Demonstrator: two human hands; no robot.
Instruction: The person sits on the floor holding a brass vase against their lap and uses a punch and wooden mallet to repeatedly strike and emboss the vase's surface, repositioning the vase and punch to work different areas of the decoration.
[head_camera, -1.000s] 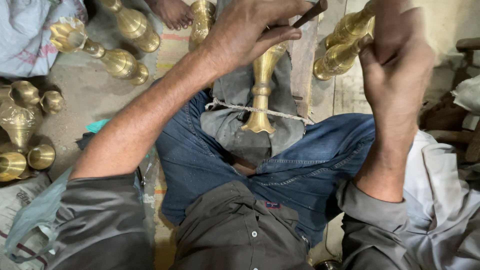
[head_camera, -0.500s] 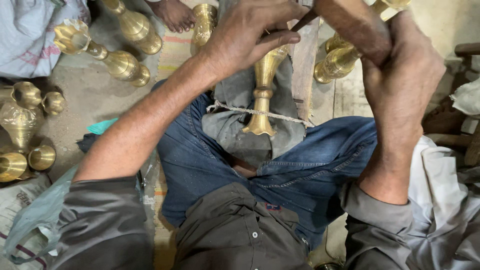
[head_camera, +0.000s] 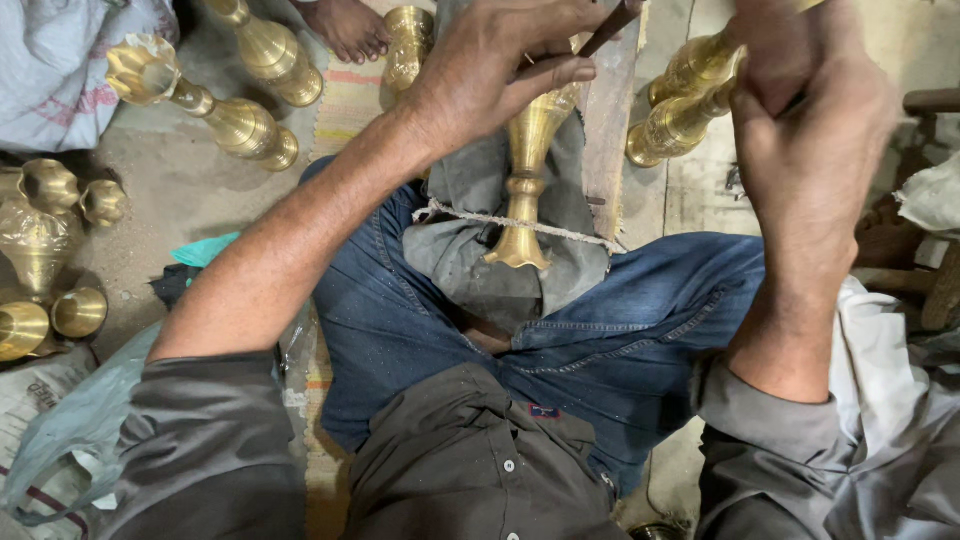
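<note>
While left hand (head_camera: 500, 70) steadies, brass vase (head_camera: 527, 170) lies tied.

Spare brass vases (head_camera: 235, 125) lie on the dusty floor (head_camera: 180, 190) beside a striped mat (head_camera: 350, 100).

The vase (head_camera: 528, 170) is glossy yellow metal, like brass. It lies on matt grey cloth (head_camera: 470, 260) with a rough rope (head_camera: 560, 228).

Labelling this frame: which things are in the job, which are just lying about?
In the job: left hand gripping dark tool; brass vase on grey cloth, tied with cord; right hand.
Lying about: brass pieces at left, brass pieces at right, plastic bag.
</note>
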